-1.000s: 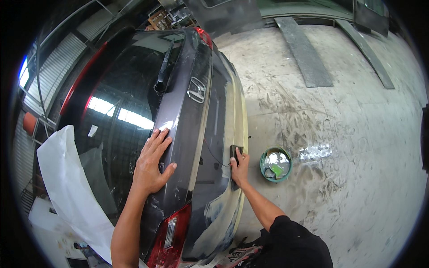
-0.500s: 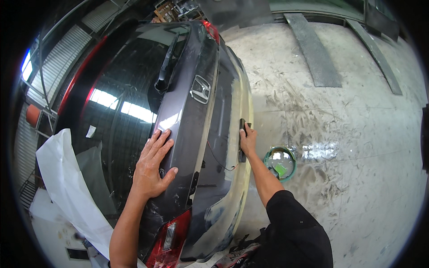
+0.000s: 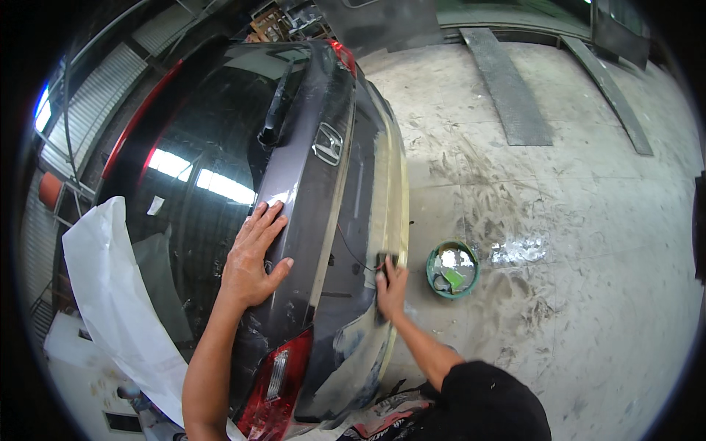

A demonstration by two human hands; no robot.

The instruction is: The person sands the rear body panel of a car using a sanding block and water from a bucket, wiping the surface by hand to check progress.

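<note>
Positions taken from the rear bumper, left to right.

Far left of the bumper: white sheet, draped over part of the rear window. Nearer, still left: left hand flat on the tailgate, fingers slightly apart, gripping nothing; looks like a brace. Red tail light left of the bumper's near end.

On the bumper: pale coat along the right part. Right hand wrapped about a dark block, which appears to bear on that coat. Thin wire hangs across the bumper's dark part, its end close by the block.

Progress (judged): coating is on and rubbing is under way. Toward the near end the coat is blotchy, dark showing through, so probably partly worked down; the long even band beyond the block looks to want more. Smoothness cannot be read at this range.

Edges and room: the coat's left border meets dark paint; its right side curves away over the bumper's edge. Open run along the bumper's far length; the wire is the likely snag. Right of the bumper, a green bucket stands on the floor, near the right hand; elbow room lies beyond it.
</note>
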